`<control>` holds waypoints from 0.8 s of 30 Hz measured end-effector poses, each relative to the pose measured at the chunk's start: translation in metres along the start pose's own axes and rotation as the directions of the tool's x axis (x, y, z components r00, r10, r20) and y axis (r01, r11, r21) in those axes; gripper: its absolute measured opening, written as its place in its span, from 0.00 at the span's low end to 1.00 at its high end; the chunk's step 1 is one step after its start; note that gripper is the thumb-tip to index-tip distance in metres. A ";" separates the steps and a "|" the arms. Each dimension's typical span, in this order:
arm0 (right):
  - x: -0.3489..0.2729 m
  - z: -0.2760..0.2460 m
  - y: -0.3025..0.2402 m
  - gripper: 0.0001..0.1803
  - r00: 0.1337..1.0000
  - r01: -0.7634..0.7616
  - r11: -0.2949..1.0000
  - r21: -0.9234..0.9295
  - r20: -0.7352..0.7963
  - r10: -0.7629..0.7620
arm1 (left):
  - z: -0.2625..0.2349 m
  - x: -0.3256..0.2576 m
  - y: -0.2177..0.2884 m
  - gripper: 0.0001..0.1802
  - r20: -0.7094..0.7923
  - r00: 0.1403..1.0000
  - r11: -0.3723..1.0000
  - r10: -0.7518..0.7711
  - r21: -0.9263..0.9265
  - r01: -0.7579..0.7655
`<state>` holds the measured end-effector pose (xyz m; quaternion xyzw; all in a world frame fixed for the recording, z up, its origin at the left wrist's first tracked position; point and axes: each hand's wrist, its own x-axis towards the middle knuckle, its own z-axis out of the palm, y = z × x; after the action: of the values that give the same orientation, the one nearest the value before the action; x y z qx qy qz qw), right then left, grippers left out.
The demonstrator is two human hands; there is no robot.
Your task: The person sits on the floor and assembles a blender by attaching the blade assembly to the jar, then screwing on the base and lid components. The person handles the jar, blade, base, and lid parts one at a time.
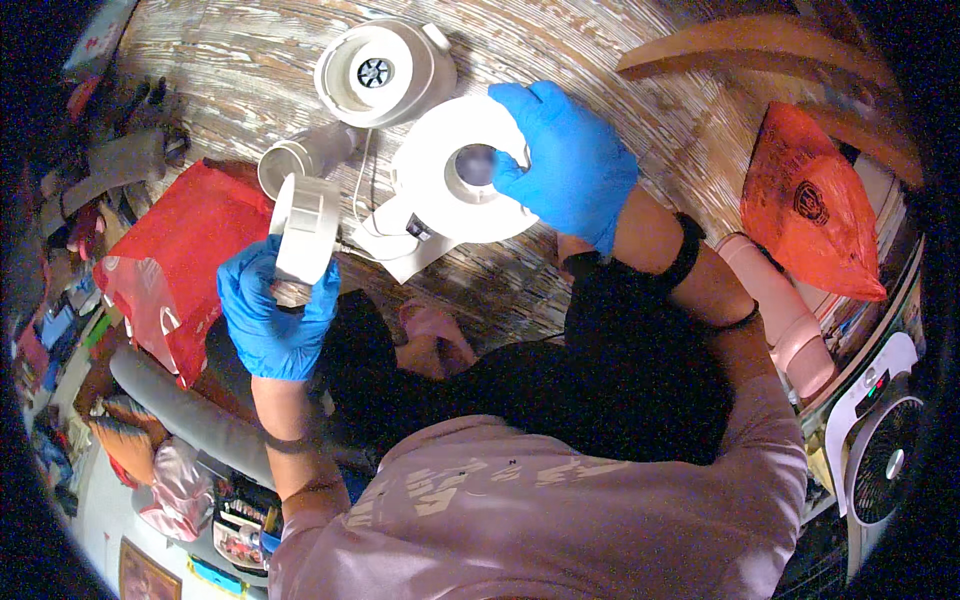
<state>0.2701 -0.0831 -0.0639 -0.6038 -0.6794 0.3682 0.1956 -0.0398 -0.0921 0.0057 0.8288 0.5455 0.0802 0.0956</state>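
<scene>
My left hand (277,310), in a blue glove, grips a short white cylindrical part (308,228) by its lower end and holds it up tilted. My right hand (570,165), gloved the same, is closed on the right side of a round white appliance part (430,150). Its thumb reaches to the rim of the central hole, and the fingers are partly hidden behind the hand. Beyond stands a white appliance base (424,88) with a black coupling in its middle. A clear cup (318,150) lies between that base and my left hand.
A white cord (363,180) runs over the wood-patterned floor (250,60). Left lies a red bag (195,215); right are an orange-red bag (820,205), a pink cylinder (775,310) and a fan (890,460). A curved brown wooden piece (750,52) stands at the far right.
</scene>
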 end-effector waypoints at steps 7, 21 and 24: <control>-0.003 0.007 0.008 0.32 0.997 -0.026 0.999 0.021 0.072 0.025 | 0.011 -0.009 0.010 0.28 0.038 0.999 0.997 -0.033 -0.070 0.035; -0.006 0.014 0.026 0.40 0.974 0.218 0.963 -0.159 -0.028 -0.225 | 0.041 -0.015 -0.005 0.28 0.074 0.993 0.995 -0.091 -0.025 0.093; -0.010 0.025 0.034 0.43 0.988 0.151 0.988 0.010 -0.023 -0.151 | 0.044 -0.018 -0.005 0.29 0.076 0.993 0.996 -0.086 -0.030 0.088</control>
<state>0.2774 -0.0989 -0.1031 -0.5535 -0.7189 0.3495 0.2339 -0.0403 -0.1095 -0.0387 0.8049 0.5758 0.0543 0.1331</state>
